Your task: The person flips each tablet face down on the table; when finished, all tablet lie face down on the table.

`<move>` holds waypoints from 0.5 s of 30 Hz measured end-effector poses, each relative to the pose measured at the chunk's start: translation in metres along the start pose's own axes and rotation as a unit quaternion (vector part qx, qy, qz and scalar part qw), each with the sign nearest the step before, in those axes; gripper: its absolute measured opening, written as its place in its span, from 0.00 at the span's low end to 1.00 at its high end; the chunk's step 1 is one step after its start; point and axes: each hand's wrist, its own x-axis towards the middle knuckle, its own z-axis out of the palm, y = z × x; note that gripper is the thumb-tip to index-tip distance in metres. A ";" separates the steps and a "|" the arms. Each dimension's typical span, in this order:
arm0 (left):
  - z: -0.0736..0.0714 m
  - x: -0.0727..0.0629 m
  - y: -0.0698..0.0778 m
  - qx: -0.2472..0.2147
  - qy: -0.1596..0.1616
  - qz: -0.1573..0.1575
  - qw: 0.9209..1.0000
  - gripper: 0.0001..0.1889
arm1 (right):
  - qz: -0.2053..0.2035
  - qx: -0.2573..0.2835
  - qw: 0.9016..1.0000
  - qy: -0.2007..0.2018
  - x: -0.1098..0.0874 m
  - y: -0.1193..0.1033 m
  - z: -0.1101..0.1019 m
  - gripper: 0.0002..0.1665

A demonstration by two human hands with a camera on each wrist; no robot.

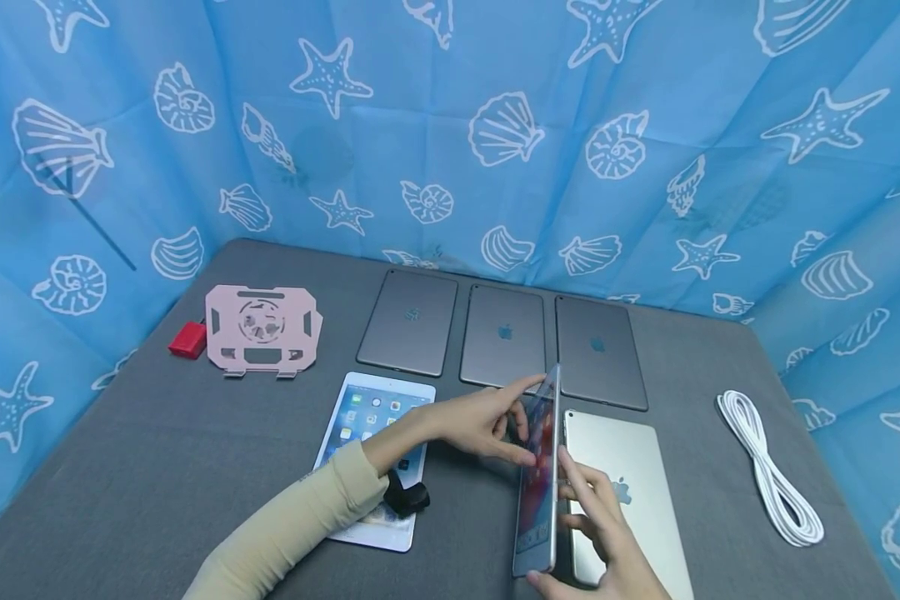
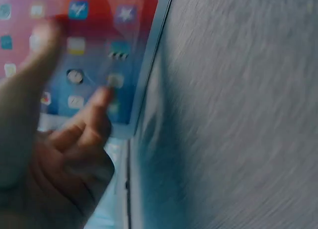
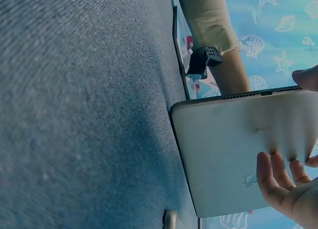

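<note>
A tablet (image 1: pixel 540 500) with a lit screen stands on its long edge, its screen turned to the left. My right hand (image 1: pixel 607 525) holds it: the fingers press on its silver back (image 3: pixel 213 149) while the thumb lies at the end with the charging port. On the screen side is my left hand (image 1: pixel 483 421), index finger reaching to the upper far corner and thumb pointing at the screen. Blurred left fingers overlap the app icons in the left wrist view. Below the left forearm lies a white tablet (image 1: pixel 345 421), lit and face up. A silver tablet (image 1: pixel 652 500) lies face down beneath my right hand.
Three dark grey tablets lie face down in a row at the back: left (image 1: pixel 408 325), middle (image 1: pixel 498 333), right (image 1: pixel 600 350). A pink stand (image 1: pixel 225 329) and a red block (image 1: pixel 187 340) sit at the left. White coiled cable (image 1: pixel 767 475) lies at the right. A patterned blue curtain (image 1: pixel 390 125) hangs behind.
</note>
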 end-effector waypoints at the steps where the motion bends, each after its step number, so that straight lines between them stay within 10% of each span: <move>1: -0.003 -0.001 0.002 -0.016 0.001 -0.001 1.000 0.54 | -0.003 -0.001 1.000 0.000 0.000 0.000 0.001 0.72; 6: -0.018 -0.005 0.016 -0.055 0.010 0.013 0.998 0.48 | -0.012 -0.021 1.000 0.005 0.000 -0.001 0.004 0.72; 15: -0.025 -0.008 0.022 -0.037 0.005 0.036 0.999 0.65 | 0.028 -0.082 0.996 0.010 -0.003 -0.002 0.011 0.71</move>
